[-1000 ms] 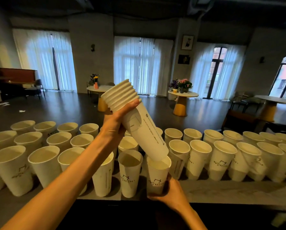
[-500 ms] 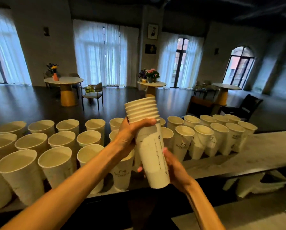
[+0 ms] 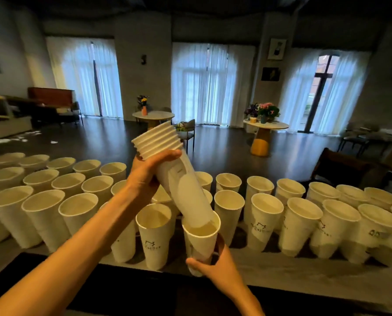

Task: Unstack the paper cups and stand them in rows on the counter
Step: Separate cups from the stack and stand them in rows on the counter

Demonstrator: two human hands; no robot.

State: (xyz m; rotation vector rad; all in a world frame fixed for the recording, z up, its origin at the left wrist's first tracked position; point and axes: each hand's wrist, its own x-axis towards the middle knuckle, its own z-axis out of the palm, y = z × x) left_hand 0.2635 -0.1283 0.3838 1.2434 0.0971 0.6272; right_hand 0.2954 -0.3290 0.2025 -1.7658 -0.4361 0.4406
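Printing shows on several of the paper cups, but none of it can be read. The cup just left of the right hand (image 3: 215, 267), standing in the front row (image 3: 155, 238), bears a small dark line-drawn logo, perhaps a roof or house outline, above a line of tiny characters too blurred to make out. Two cups further right of that hand, (image 3: 262, 224) and (image 3: 327, 229), carry the same kind of mark, equally illegible. A faint vertical line of print runs down the stack (image 3: 179, 176) gripped in the left hand (image 3: 145, 176).
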